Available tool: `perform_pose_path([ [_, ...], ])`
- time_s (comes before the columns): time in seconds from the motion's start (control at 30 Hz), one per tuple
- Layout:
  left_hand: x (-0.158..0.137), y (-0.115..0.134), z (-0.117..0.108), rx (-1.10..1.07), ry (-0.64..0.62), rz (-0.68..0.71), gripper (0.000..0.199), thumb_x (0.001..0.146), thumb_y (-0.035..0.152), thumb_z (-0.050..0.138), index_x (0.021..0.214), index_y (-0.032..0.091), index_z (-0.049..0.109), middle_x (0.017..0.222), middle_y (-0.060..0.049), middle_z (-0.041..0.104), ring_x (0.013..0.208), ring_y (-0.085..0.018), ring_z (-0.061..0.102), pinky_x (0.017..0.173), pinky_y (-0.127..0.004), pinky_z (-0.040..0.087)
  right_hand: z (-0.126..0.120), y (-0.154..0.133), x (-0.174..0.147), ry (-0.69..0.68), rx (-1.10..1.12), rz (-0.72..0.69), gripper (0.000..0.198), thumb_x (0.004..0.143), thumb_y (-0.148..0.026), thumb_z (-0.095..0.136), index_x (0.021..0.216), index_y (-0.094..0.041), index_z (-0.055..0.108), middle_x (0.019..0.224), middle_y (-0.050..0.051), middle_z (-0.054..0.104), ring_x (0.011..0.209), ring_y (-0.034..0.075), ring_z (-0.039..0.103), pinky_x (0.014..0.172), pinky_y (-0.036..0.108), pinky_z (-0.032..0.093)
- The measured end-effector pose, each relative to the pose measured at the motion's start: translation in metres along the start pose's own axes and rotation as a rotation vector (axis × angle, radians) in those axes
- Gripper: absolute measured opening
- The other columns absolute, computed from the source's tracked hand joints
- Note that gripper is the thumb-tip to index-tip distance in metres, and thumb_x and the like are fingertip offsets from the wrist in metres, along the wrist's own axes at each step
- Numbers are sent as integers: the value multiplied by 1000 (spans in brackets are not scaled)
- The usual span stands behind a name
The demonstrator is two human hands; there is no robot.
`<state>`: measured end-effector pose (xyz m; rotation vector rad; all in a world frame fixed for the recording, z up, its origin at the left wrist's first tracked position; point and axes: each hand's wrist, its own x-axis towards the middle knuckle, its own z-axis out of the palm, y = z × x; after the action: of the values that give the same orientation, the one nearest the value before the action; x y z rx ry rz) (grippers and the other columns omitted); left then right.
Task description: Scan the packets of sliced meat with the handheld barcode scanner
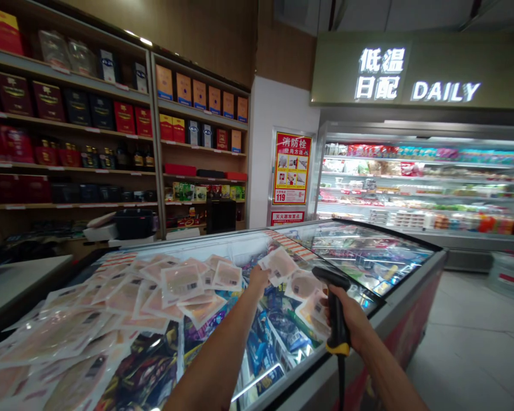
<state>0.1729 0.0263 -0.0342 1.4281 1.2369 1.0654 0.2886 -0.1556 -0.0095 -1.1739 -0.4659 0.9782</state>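
Observation:
My left hand [259,278] reaches out over the freezer's glass top, its fingers closed at the left edge of a flat clear packet [279,265] with a pale sheet-like content and a barcode label. Wrapped around the grip of a black and yellow handheld barcode scanner [337,317] is my right hand [354,319]; the scanner's head points left and a cable hangs from its base. Just left of the scanner lie a few similar packets [303,285]. A large overlapping spread of such packets [128,294] covers the left part of the glass.
Frozen goods in colourful wrappers show through the glass of the chest freezer [394,311]. Shelves of boxes and bottles [89,128] stand behind on the left. A lit refrigerated display [420,182] is at the back right, with a large water container [512,279] on the floor.

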Motion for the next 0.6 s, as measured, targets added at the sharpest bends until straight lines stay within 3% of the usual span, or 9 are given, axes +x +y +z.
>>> perform_pose_path([
  [0.27,10,4,-44,-535,187,-127,14,70,8,48,83,15,51,71,-3,62,61,-10,60,58,-21,49,59,8,-25,-207,-18,45,21,67,-36,51,72,-16,49,51,-1,54,35,8,45,32,19,37],
  [0.43,9,1,-58,-633,243,-139,11,70,8,47,76,16,50,68,-1,60,59,-8,59,59,-22,48,81,14,-33,-279,-69,38,22,68,-37,49,71,-15,48,50,-1,54,34,8,45,31,19,36],
  [0.6,12,-4,-64,-581,263,-93,10,69,7,47,74,16,50,68,-1,61,58,-9,59,56,-22,48,87,17,-31,-269,-69,38,22,68,-37,49,70,-15,48,50,-2,53,34,8,45,31,19,36],
])
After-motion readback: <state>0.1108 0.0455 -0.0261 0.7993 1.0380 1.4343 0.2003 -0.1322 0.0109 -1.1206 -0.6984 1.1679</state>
